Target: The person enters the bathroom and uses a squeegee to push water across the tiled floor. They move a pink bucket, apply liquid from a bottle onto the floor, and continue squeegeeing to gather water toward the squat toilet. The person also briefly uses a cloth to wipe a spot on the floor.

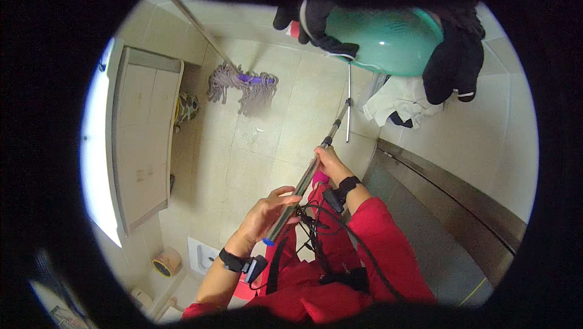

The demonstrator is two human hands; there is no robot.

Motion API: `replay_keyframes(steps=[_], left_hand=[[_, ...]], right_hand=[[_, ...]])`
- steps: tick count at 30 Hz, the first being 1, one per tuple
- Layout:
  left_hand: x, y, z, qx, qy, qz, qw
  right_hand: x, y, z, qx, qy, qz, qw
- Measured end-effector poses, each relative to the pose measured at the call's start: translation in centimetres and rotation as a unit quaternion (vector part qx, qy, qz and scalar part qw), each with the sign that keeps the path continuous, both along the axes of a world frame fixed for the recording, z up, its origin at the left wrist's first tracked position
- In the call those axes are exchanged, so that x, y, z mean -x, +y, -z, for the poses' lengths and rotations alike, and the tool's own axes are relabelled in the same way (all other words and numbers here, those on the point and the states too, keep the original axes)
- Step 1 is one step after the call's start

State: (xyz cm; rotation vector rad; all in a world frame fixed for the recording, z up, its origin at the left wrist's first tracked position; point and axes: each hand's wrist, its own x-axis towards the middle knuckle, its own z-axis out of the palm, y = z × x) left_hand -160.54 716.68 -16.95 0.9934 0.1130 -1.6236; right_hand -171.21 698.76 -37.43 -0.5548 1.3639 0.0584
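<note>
Tiled floor point(303, 107): pale, with grout lines running toward the far wall; open footing between the mop point(256, 79) on the far left and the green basin point(388, 44) on the far right.
Pole point(306, 180): slanting from the near middle, blue end point(268, 241) low and close to the body, up to a thin crossbar point(348, 124) just short of the basin; I cannot tell whether bar and basin touch.
Right hand point(328, 162): closed round the pole's middle; best kept as the steady guide, wrist in line with the shaft.
Left hand point(266, 212): apart from the right, against the pole near its blue end, fingers fairly straight; I cannot tell how firmly they hold; a fuller wrap would likely give better control.
Black cables point(316, 220): looped beside the shaft's near half; worth keeping clear, since a swing could snag them.
Dark clothes point(452, 65) and white cloth point(404, 99): hanging and bunched close to the crossbar; small, level movements should avoid catching them.
</note>
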Motion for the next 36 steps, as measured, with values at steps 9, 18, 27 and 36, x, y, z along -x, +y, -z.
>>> replay_keyframes(steps=[9,18,27,36], left_hand=[[2.0,17.9,1.2,-0.156,0.260,-0.140,0.943],[9.1,42.8,-2.7,-0.119,0.486,-0.418,0.758],[11.9,45.5,-7.1,-0.179,0.317,-0.212,0.907],[13.3,31.9,2.8,-0.116,0.231,0.110,0.960]], right_hand=[[-1.6,17.9,5.8,-0.016,0.067,-0.227,0.972],[-0.1,43.3,5.3,0.022,-0.015,-0.566,0.824],[7.6,46.2,-2.1,-0.039,0.020,-0.245,0.968],[18.6,34.4,3.1,-0.035,0.143,0.032,0.989]])
